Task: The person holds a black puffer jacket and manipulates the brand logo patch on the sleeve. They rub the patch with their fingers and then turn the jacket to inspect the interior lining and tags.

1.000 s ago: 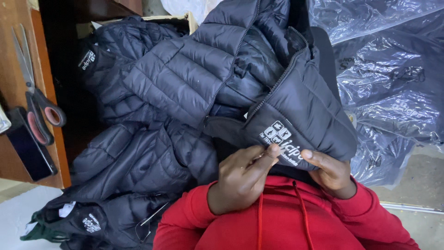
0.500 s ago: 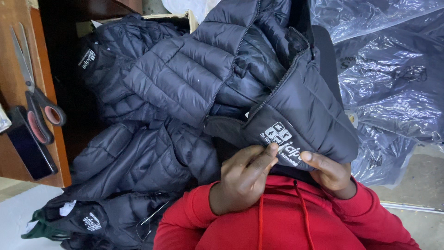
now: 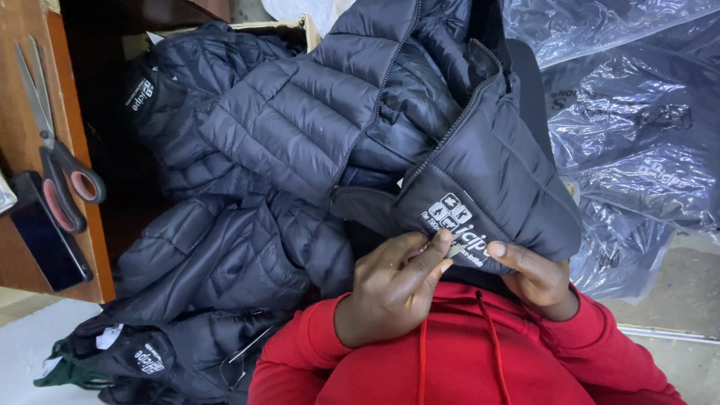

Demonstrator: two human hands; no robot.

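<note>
A dark navy quilted puffer jacket (image 3: 360,112) lies in front of me, its zip open and one chest panel folded toward me. That panel carries a white embroidered emblem (image 3: 457,221). My left hand (image 3: 394,289) pinches the panel's lower edge just below the emblem, thumb and forefinger pressed on the fabric. My right hand (image 3: 536,277) grips the same edge to the right of the emblem. Red sleeves and a red hooded top (image 3: 465,360) with drawcords fill the bottom of the view.
More dark quilted jackets (image 3: 217,255) are piled to the left and below. Scissors with red-lined handles (image 3: 60,172) and a dark phone (image 3: 45,240) lie on a wooden surface (image 3: 22,82) at far left. Clear plastic bags (image 3: 637,127) holding dark garments lie at right.
Both hands and the jacket have stayed nearly still; my left fingers have shifted very slightly on the fabric edge.
</note>
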